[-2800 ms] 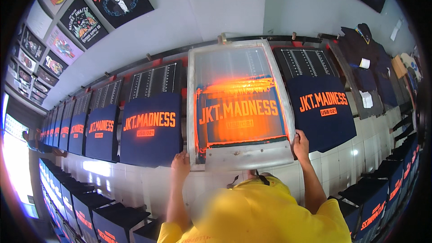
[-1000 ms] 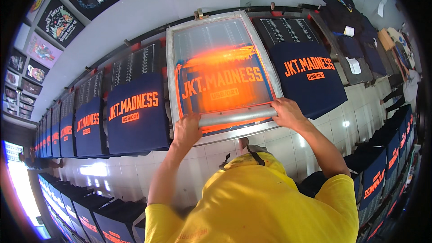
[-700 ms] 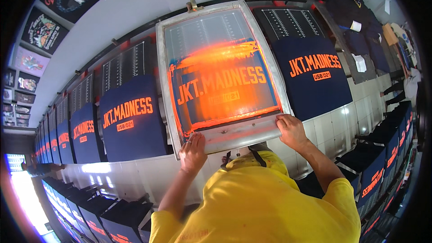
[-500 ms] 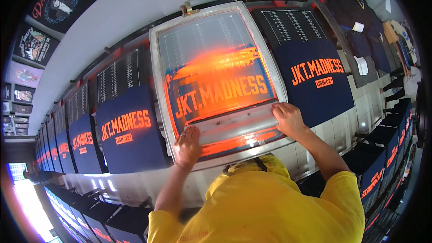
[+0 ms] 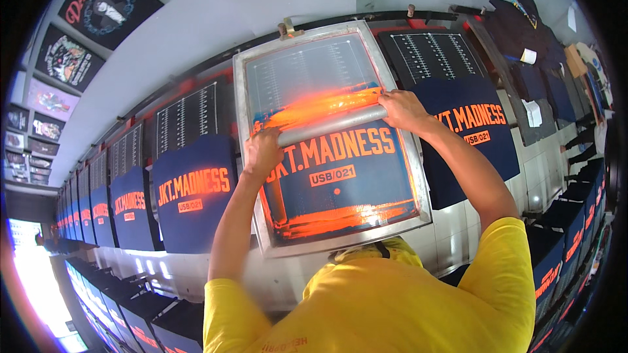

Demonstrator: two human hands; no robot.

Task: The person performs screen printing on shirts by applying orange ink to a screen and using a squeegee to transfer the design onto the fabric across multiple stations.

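A silver-framed printing screen [image 5: 347, 240] lies over a navy shirt on the table in front of me. Across its mesh runs a metal squeegee [image 5: 332, 125], gripped at both ends. My left hand [image 5: 263, 151] is closed around the left end, and my right hand [image 5: 407, 111] around the right end, beside the frame's right rail. Thick orange ink [image 5: 327, 104] is heaped along the squeegee's far side. On the near side, orange lettering [image 5: 347, 148] shows through the mesh, with more ink smeared along the near edge. The squeegee's blade is hidden.
Navy shirts with orange prints lie on boards in a row, one shirt [image 5: 194, 189] to the left and another [image 5: 468, 157] to the right. Behind me hang more printed shirts [image 5: 549, 268]. Dark garments [image 5: 523, 33] lie far right, near another person [image 5: 592, 140].
Both hands have pushed the squeegee away from me, from the screen's near end to past its middle. The lettering behind it now shows clearly, and the ink has shifted to the far side.
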